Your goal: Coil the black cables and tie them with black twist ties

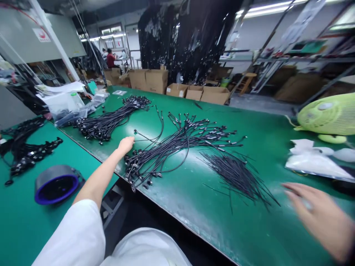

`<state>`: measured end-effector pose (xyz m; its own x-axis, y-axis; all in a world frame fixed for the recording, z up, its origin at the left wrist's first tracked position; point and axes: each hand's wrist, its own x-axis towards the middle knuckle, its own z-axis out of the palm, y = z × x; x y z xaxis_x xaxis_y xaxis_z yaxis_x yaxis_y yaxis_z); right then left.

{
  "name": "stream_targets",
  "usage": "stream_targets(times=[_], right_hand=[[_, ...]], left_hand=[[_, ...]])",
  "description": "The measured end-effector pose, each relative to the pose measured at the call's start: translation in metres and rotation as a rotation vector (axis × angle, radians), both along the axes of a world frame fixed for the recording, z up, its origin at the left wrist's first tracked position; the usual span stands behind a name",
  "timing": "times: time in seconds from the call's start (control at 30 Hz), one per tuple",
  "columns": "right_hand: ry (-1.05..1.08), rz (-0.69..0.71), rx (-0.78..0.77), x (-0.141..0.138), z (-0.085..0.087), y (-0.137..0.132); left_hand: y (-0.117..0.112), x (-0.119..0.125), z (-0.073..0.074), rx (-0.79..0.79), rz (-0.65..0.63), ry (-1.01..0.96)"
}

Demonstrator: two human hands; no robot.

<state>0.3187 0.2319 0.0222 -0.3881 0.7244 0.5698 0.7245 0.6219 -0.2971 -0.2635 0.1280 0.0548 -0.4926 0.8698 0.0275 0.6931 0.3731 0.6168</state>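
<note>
My left hand (127,145) reaches over the green table, its fingers closed at the end of a thin black cable (146,140). Beside it spreads a loose pile of black cables (169,146) with connectors at both ends. My right hand (316,212), smeared by motion, hovers at the right with fingers stretched out and thumb apart; nothing shows in it. Between the hands lies a heap of thin black zip ties (234,171), a few strewn loose around it. Farther back on the left rests another bundle of black cables (111,120).
A yellow-green fan (330,114) and a white plastic bag (316,160) occupy the right side. Left, a lower table bears a grey and purple round container (57,184) and more cables (30,155). Cardboard boxes (155,80) line the far edge.
</note>
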Motion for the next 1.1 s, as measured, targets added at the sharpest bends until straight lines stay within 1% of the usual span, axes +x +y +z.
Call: stream_targets(times=[0.03, 0.07, 0.1, 0.13, 0.17, 0.23, 0.27, 0.3, 0.33, 0.37, 0.4, 0.43, 0.47, 0.5, 0.57, 0.63, 0.67, 0.7, 0.73, 0.77, 0.83, 0.9, 0.93, 0.97, 1.0, 1.03, 1.07, 1.1], right_hand=[[-0.022, 0.060, -0.034, -0.014, 0.002, -0.004], [-0.047, 0.130, -0.077, -0.036, 0.005, -0.008], [-0.073, 0.202, -0.123, -0.064, 0.008, -0.013], [-0.090, 0.254, -0.144, -0.097, 0.012, -0.017], [-0.071, 0.297, -0.126, -0.134, 0.016, -0.021], [-0.056, 0.424, -0.062, -0.210, 0.023, -0.024], [-0.061, 0.483, -0.029, -0.244, 0.027, -0.023], [-0.072, 0.539, -0.002, -0.274, 0.030, -0.021], [-0.091, 0.580, 0.018, -0.299, 0.034, -0.016], [-0.118, 0.603, 0.031, -0.318, 0.038, -0.009], [-0.146, 0.599, 0.040, -0.331, 0.045, 0.000], [-0.172, 0.565, 0.049, -0.337, 0.052, 0.011], [-0.190, 0.500, 0.058, -0.337, 0.062, 0.024], [-0.193, 0.413, 0.068, -0.332, 0.072, 0.037], [-0.159, 0.231, 0.079, -0.308, 0.095, 0.062], [-0.130, 0.139, 0.065, -0.276, 0.112, 0.079], [-0.138, 0.101, 0.054, -0.259, 0.117, 0.083], [-0.177, 0.076, 0.042, -0.244, 0.118, 0.082], [-0.246, 0.060, 0.030, -0.230, 0.116, 0.077], [-0.342, 0.053, 0.019, -0.217, 0.110, 0.066], [-0.591, 0.085, -0.014, -0.198, 0.091, 0.030], [-0.813, 0.175, -0.079, -0.186, 0.069, -0.019], [-0.879, 0.245, -0.123, -0.184, 0.061, -0.045], [-0.901, 0.342, -0.165, -0.185, 0.055, -0.071], [-0.889, 0.436, -0.192, -0.188, 0.052, -0.093], [-0.848, 0.500, -0.202, -0.191, 0.052, -0.110], [-0.793, 0.534, -0.199, -0.196, 0.055, -0.122], [-0.736, 0.531, -0.191, -0.199, 0.060, -0.128]], left_hand=[[0.001, 0.007, 0.003, 0.008, -0.027, -0.041], [0.001, 0.017, 0.006, 0.015, -0.063, -0.090], [-0.001, 0.030, 0.010, 0.019, -0.107, -0.144], [-0.006, 0.045, 0.014, 0.017, -0.160, -0.199], [-0.014, 0.063, 0.018, 0.014, -0.227, -0.269], [-0.038, 0.100, 0.028, -0.011, -0.392, -0.426], [-0.053, 0.116, 0.032, -0.021, -0.554, -0.667], [-0.068, 0.130, 0.036, -0.041, -0.678, -0.861], [-0.082, 0.140, 0.038, -0.057, -0.746, -0.990], [-0.096, 0.145, 0.040, -0.050, -0.775, -1.094], [-0.108, 0.145, 0.040, -0.023, -0.748, -1.148], [-0.120, 0.141, 0.039, 0.025, -0.675, -1.175], [-0.130, 0.133, 0.038, 0.088, -0.573, -1.197], [-0.139, 0.122, 0.035, 0.157, -0.463, -1.223], [-0.154, 0.099, 0.030, 0.293, -0.277, -1.295], [-0.166, 0.078, 0.025, 0.409, -0.174, -1.359], [-0.169, 0.071, 0.022, 0.453, -0.144, -1.360], [-0.170, 0.065, 0.019, 0.481, -0.125, -1.331], [-0.169, 0.062, 0.016, 0.493, -0.118, -1.275], [-0.165, 0.061, 0.013, 0.488, -0.127, -1.190], [-0.153, 0.066, 0.005, 0.465, -0.166, -0.928], [-0.134, 0.081, -0.002, 0.463, -0.210, -0.613], [-0.124, 0.093, -0.005, 0.468, -0.243, -0.481], [-0.114, 0.107, -0.007, 0.467, -0.298, -0.384], [-0.106, 0.124, -0.009, 0.449, -0.373, -0.331], [-0.100, 0.140, -0.010, 0.408, -0.468, -0.316], [-0.095, 0.157, -0.011, 0.342, -0.571, -0.328], [-0.093, 0.171, -0.012, 0.262, -0.659, -0.361]])
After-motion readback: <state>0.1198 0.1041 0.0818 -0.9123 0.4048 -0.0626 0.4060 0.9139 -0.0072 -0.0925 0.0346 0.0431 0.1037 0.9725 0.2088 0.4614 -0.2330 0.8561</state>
